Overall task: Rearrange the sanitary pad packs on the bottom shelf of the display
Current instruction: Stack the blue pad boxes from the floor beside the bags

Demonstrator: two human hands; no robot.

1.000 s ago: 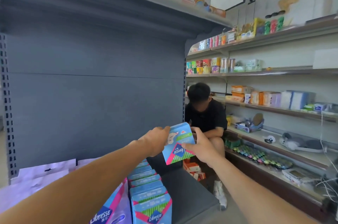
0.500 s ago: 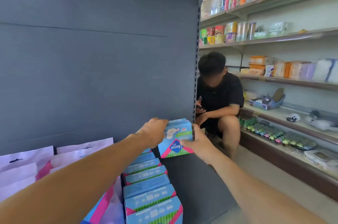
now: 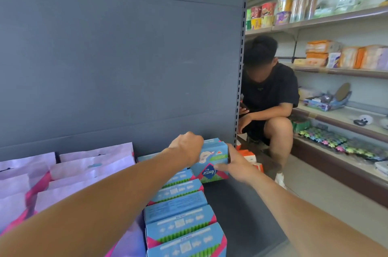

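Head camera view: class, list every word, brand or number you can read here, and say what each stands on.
"Libresse", upside down, on the front of the blue pack held between the left hand and right hand.
Print on the row of blue packs on the bottom shelf: too blurred to read.
Labels on the wall shelf goods: too small to read.

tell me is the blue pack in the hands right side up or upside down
Upside down: the logo on the blue pack reads inverted while the left hand and right hand hold it.
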